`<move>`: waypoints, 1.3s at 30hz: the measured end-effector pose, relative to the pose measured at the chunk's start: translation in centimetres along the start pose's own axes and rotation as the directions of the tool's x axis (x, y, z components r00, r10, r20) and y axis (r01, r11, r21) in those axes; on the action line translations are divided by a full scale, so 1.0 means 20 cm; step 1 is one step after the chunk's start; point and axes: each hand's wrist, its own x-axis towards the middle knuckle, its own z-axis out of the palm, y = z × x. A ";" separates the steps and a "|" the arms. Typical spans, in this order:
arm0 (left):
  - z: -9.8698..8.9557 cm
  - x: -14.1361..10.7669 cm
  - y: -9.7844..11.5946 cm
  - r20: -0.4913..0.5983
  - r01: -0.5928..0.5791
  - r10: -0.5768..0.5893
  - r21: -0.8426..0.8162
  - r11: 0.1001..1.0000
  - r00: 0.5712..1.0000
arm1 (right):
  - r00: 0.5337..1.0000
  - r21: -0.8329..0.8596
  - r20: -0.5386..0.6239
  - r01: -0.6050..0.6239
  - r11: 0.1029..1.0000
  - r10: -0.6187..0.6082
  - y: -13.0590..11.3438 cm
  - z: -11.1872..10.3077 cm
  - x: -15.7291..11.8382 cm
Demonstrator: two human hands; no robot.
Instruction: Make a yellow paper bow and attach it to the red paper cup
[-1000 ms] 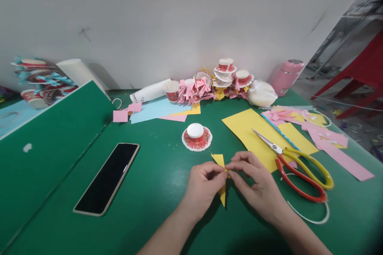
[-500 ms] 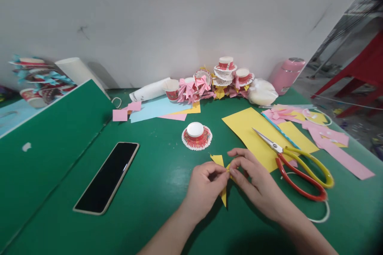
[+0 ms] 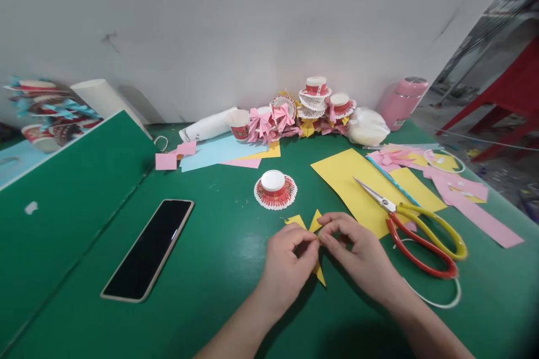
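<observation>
My left hand (image 3: pixel 289 263) and my right hand (image 3: pixel 357 249) meet above the green table, fingertips pinched together on a yellow paper bow (image 3: pixel 321 277). Pointed yellow ends stick out above and below the fingers; its middle is hidden by them. Just beyond my hands stands a small paper-cup hat (image 3: pixel 275 195), white on top with a red, fringed brim. To the right of my right hand lie scissors (image 3: pixel 391 207) with one red and one yellow handle, partly over a yellow paper sheet (image 3: pixel 341 179).
A phone (image 3: pixel 149 249) lies at left, near a raised green board (image 3: pixel 80 190). Along the wall are stacked paper cups (image 3: pixel 208 125), finished cup hats (image 3: pixel 315 95) with paper bows, a white bag (image 3: pixel 368 127) and a pink bottle (image 3: pixel 403 104). Pink paper strips (image 3: pixel 484 219) are at right.
The yellow paper has turned between my fingers, and a second pointed end now shows above them. The lower tip has swung slightly right. The view has shifted a little.
</observation>
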 end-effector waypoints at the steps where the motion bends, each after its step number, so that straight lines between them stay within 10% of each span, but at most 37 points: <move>1: 0.00 0.00 0.00 0.008 0.032 -0.032 -0.046 0.998 0.999 | 1.000 0.046 -0.006 -0.022 0.999 0.022 0.00 0.00 0.00; 10: -0.01 0.02 0.01 0.037 0.323 -0.338 -0.408 0.854 0.940 | 0.999 0.147 -0.041 -0.027 0.989 0.033 0.01 0.02 0.00; 28: 0.01 -0.03 0.01 -0.085 0.148 -0.173 -0.239 0.960 0.981 | 0.954 0.325 -0.301 0.105 0.940 -0.002 0.05 0.04 0.02; 39: 0.05 -0.01 0.00 0.307 0.393 -0.258 -0.817 0.423 0.916 | 0.945 0.378 -0.295 0.249 0.892 -0.139 0.04 0.03 -0.01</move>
